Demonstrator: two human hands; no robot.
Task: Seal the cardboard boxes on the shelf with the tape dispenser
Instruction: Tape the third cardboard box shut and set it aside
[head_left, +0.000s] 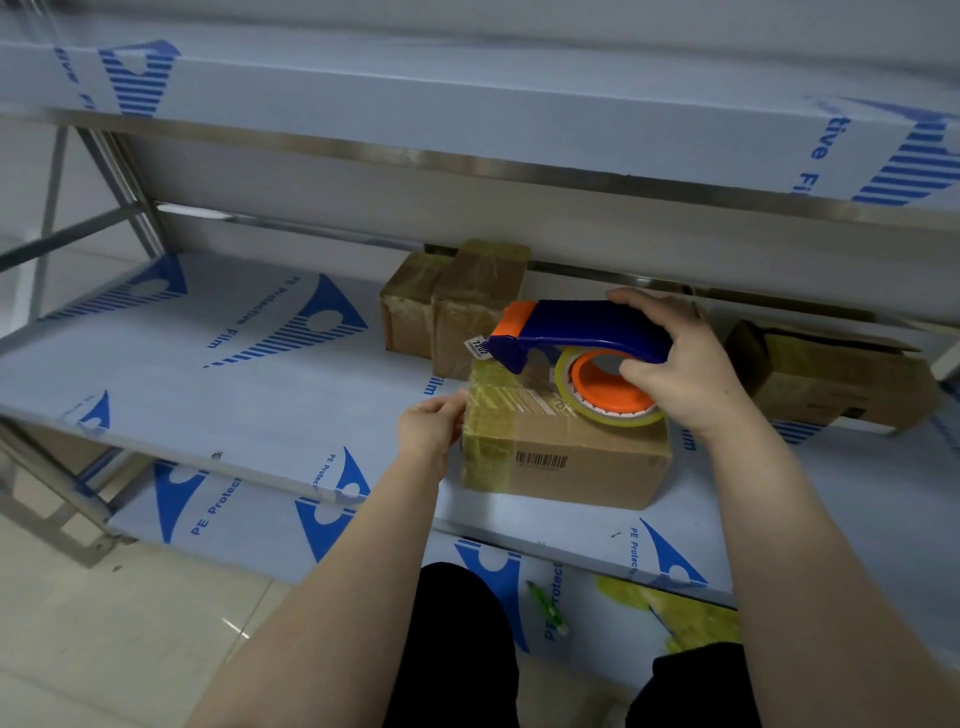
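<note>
Now, right hand (680, 374) curls round the tape dispenser (571, 338) atop the probably light, stiff box (566, 457); left hand (431, 426) pinches its corner.

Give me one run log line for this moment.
step: taping front box | right hand: grips tape dispenser on box top | left hand: holds box's upper left edge | behind: two taped boxes

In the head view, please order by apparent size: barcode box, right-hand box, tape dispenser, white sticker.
1. barcode box, right-hand box: look alike, the right one farther; unranked.
2. tape dispenser
3. white sticker
</note>
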